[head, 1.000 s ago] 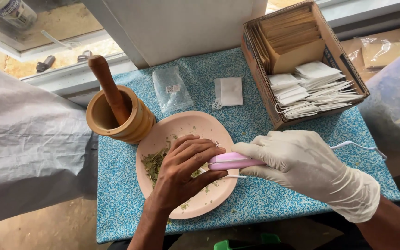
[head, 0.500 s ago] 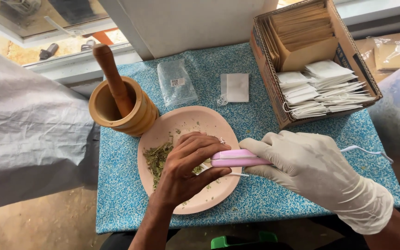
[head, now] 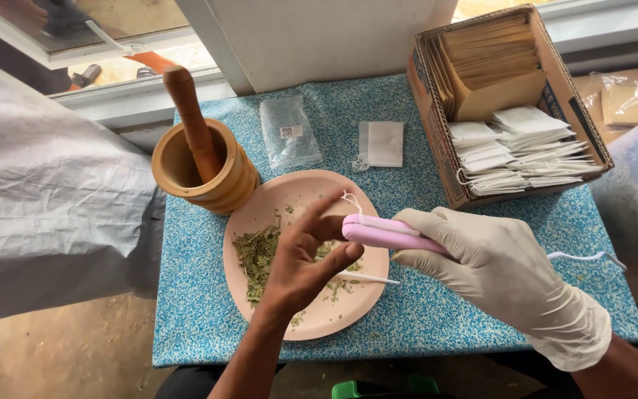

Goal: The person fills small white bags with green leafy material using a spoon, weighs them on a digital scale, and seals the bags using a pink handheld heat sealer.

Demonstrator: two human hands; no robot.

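We noted the left hand (head: 306,260), bare, reaching up from the lower edge of the view with the wrist bent and the fingers (head: 319,214) curled forward over the pink plate (head: 311,325). Its fingertips were pinched at the front end of a pink handheld sealer (head: 387,233), apparently nipping a small white tea bag there; the bag itself was almost wholly hidden by the fingers, and only its thin string (head: 350,199) curled out just above the fingertips.

The right hand (head: 498,275), in a white glove, came in from the lower right, forearm angled across the table (head: 422,325), and was clenched around the rear of the sealer. A white cord (head: 585,256) trailed out behind this hand toward the right edge.

Directly under the left palm lay crushed green leaves (head: 257,255), partly covered by the hand. A thin white stick (head: 369,278) showed just below the thumb; what it was we could not make out.

Beyond the left hand stood a wooden mortar (head: 219,185) with its pestle (head: 192,118) leaning inside. Further ahead lay a clear plastic pouch (head: 289,133) and a single empty tea bag (head: 384,143). Ahead of the right hand sat a cardboard box (head: 437,140) of stacked tea bags (head: 518,148) and brown envelopes (head: 492,63), its far corner cut off by the frame.
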